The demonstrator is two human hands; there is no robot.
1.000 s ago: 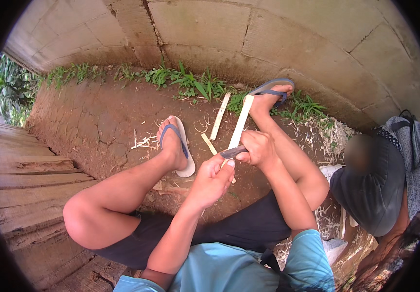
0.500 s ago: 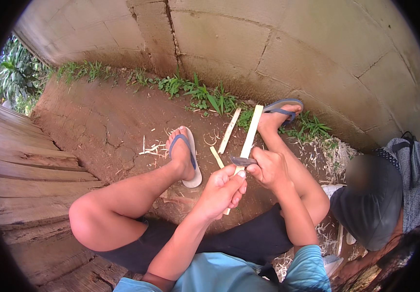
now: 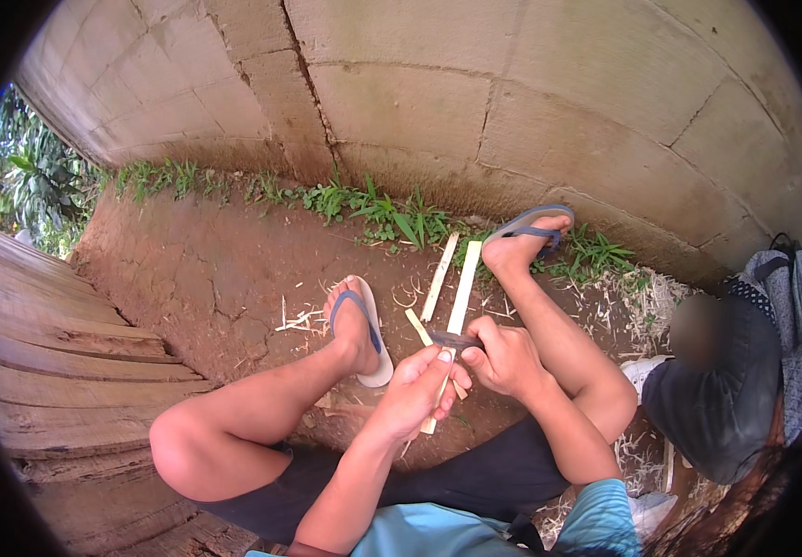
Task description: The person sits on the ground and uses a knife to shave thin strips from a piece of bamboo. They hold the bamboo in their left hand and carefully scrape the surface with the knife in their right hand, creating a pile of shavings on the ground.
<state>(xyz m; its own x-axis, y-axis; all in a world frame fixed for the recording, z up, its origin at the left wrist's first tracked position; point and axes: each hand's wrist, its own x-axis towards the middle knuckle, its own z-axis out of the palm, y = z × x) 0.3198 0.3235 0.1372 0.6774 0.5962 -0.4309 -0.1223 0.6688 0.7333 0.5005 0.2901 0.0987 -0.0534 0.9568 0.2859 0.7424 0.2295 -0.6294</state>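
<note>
No legible text or numbers

The left arm [image 3: 350, 478] comes up from the bottom and leans to the right, and the left hand [image 3: 410, 395] is curled up snug, with its thumb [image 3: 431, 369] on top and pointing away from the belly. The right arm [image 3: 568, 427] leans the other way, and the right hand [image 3: 510, 359] has its fingers folded in, just beside the left hand and a bit farther out. Both knees [image 3: 178, 450] are bent and spread wide, with the left foot [image 3: 353, 332] and the right foot [image 3: 517, 251] out in front.
</note>
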